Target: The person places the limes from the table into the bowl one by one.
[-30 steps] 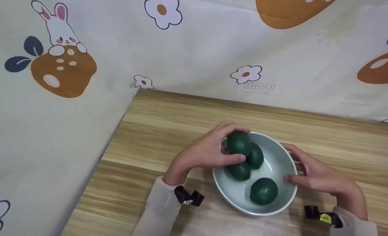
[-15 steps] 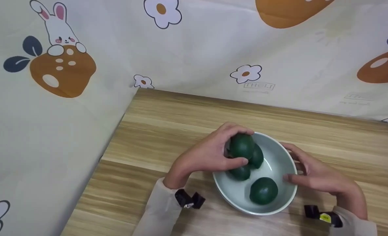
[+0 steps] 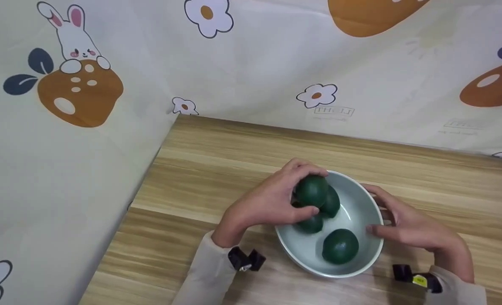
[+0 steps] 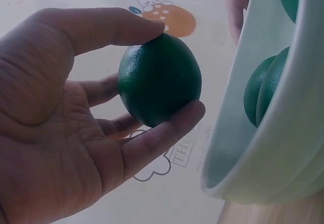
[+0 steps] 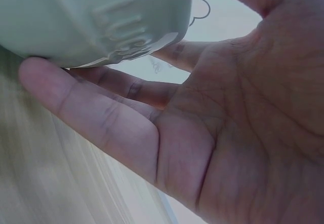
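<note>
In the head view, a pale green bowl (image 3: 293,254) stands on the table with 3 dark green limes in it. Two of them, one lime (image 3: 332,203) and another lime (image 3: 311,224), lie together at its left side; a third lime (image 3: 340,246) sits apart near the front. My left hand (image 3: 270,203) holds one more lime (image 3: 313,191) between thumb and fingers, above the bowl's left rim. The left wrist view shows this held lime (image 4: 159,79) beside the bowl wall. My right hand (image 3: 416,224) grips the bowl's right side, thumb over the rim and fingers outside.
The wooden table (image 3: 191,178) meets a patterned wall covering (image 3: 251,63) at the back and left. A black strap mount (image 3: 246,259) sits on the left wrist, and another mount (image 3: 418,278) on the right.
My left hand and its lime have shifted slightly right and toward me, over the limes at the bowl's left. The right hand and the bowl stay in place.
</note>
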A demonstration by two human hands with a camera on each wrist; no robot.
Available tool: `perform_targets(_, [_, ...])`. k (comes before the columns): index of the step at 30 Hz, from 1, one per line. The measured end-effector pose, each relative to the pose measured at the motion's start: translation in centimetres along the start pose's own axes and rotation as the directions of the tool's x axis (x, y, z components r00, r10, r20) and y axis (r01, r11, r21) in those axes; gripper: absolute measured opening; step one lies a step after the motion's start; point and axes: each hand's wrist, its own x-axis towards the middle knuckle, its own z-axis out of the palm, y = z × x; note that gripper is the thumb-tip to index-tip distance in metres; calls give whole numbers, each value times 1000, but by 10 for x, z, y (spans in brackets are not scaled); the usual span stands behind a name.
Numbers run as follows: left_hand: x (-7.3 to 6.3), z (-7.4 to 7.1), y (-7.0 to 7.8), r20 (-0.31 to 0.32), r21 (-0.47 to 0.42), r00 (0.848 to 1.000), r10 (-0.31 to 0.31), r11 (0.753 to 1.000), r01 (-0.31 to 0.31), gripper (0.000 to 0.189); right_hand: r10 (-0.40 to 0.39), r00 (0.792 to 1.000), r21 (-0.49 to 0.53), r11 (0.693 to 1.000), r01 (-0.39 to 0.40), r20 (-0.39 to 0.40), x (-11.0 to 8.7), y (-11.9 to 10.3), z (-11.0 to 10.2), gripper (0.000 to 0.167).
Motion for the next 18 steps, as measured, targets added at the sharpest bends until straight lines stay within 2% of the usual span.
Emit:
perform_targets(12, [-1, 0, 2, 1, 38, 1000, 23, 999, -23, 64, -35, 999, 13, 999, 35, 11, 0, 0, 0, 86])
perform_targets(18, [-2, 0, 2, 7, 38, 1000, 5, 999, -6, 63, -8, 1000, 14, 1000, 8, 9, 0, 0, 0, 87])
